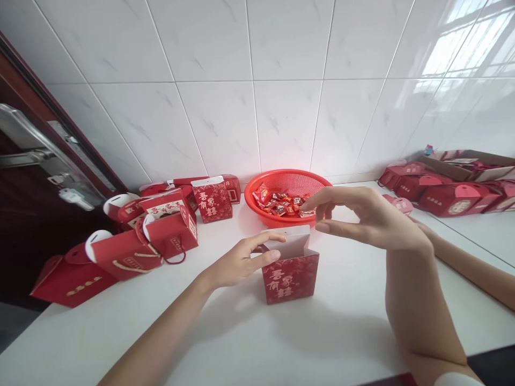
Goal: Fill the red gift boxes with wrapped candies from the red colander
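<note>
An upright red gift box (292, 279) with white lettering stands on the white tabletop, its top open and pale flap raised at the back. My left hand (245, 260) grips the box's upper left edge between thumb and fingers. Above the box's right side hovers my right hand (358, 217), fingers curved and the thumb apart from the index fingertip; I see nothing held there. Just behind is a red plastic basket (300, 179) of wrapped sweets (284, 203), partly covered by my right fingertips. The inside bottom of the box is hidden.
Filled-looking red gift boxes (132, 254) crowd the left, near a door handle (44, 153). Another open box (213, 201) stands behind them. More red boxes (450, 198) and a cardboard tray (462, 169) lie at right. Another person's forearm (470, 265) reaches in there.
</note>
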`<state>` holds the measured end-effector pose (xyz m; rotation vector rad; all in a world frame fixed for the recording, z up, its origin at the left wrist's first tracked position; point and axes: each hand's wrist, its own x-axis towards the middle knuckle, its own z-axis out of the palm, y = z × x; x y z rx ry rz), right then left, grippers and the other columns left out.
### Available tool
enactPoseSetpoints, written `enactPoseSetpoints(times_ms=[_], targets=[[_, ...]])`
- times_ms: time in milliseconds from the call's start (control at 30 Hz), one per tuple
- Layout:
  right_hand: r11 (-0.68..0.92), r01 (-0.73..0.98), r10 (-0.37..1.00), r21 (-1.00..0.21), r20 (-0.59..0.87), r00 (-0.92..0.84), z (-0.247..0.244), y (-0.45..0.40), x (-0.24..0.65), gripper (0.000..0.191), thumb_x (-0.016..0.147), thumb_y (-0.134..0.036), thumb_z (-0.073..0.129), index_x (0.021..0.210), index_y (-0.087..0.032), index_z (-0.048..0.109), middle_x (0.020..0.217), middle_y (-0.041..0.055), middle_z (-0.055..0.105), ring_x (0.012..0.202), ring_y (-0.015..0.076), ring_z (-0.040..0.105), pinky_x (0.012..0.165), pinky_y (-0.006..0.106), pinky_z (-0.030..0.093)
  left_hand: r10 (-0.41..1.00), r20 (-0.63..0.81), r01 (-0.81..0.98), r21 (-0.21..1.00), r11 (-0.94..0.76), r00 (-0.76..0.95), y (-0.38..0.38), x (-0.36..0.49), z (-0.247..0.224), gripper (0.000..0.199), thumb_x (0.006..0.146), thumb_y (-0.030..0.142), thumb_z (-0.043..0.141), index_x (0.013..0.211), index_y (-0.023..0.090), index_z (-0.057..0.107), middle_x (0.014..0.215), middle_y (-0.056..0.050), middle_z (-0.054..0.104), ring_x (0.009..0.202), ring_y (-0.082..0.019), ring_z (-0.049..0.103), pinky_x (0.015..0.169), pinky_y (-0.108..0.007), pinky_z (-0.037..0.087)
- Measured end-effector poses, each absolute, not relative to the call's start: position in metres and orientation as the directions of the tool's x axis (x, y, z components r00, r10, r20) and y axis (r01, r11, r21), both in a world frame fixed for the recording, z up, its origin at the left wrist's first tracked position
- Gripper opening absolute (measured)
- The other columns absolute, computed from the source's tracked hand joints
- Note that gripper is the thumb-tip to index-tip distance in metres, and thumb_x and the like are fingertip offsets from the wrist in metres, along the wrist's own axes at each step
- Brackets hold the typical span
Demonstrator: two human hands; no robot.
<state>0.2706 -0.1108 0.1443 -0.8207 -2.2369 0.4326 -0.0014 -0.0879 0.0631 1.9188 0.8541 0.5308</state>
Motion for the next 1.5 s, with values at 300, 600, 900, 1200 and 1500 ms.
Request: enactPoseSetpoints(times_ms=[300,600,900,1200,1500], targets=[[0.545,0.344,0.776,-0.764,0.306,-0.552,0.058,-0.095,0.274,0.043,0.085,-0.050,0.071,0.115,-0.019,0.065,0.111,0.0092,0.070,0.097,0.0217,0.066,0.087,0.037,0.055,0.763,0.128,0.204,0.924,-0.325,0.634,-0.092,0.001,0.038,0.055,0.100,0.061,0.034,0.134,0.027,0.060,0.148,-0.008,0.054,0.142,-0.032,0.040,0.115,-0.046,0.036],[0.285,0.055,0.869,-0.957,0.233,-0.437,0.010,-0.104,0.249,0.040,0.094,-0.054,0.057,0.095,-0.016,0.070,0.091,0.0065,0.071,0.083,0.0213,0.064,0.076,0.034,0.052,0.909,0.195,0.020,0.976,-0.217,0.370,-0.117,0.009,0.003,0.087,0.089,0.043,0.069,0.157,0.036,0.015,0.132,-0.007,0.061,0.118,-0.026,0.061,0.104,-0.042,0.046],[0.251,0.018,0.892,-0.968,0.224,-0.394,-0.004,-0.117,0.236,0.035,0.093,-0.051,0.061,0.094,-0.017,0.069,0.090,0.0066,0.072,0.083,0.0224,0.066,0.073,0.033,0.053,0.937,0.161,-0.055,0.987,-0.152,0.310,-0.130,0.011,-0.001,0.020,0.094,0.039,0.064,0.100,0.020,0.064,0.101,-0.005,0.073,0.092,-0.021,0.067,0.085,-0.032,0.054],[0.056,-0.083,0.885,-0.995,0.087,-0.457,-0.009,-0.128,0.227,0.037,0.094,-0.052,0.059,0.101,-0.017,0.066,0.097,0.0073,0.073,0.088,0.0225,0.069,0.077,0.034,0.054,0.951,0.044,-0.197,0.980,0.018,0.307,-0.132,0.016,0.003,0.021,0.091,0.039,0.067,0.103,0.021,0.063,0.101,-0.004,0.075,0.090,-0.022,0.070,0.085,-0.034,0.057],[-0.029,-0.184,0.920,-0.982,0.046,-0.389,-0.012,-0.127,0.222,0.044,0.089,-0.052,0.066,0.120,-0.023,0.057,0.100,0.0057,0.072,0.085,0.0210,0.069,0.078,0.035,0.056,0.948,-0.062,-0.231,0.963,0.139,0.311,-0.123,0.015,-0.009,0.056,0.083,0.039,0.076,0.131,0.028,0.051,0.089,0.001,0.072,0.080,-0.019,0.070,0.077,-0.031,0.055]])
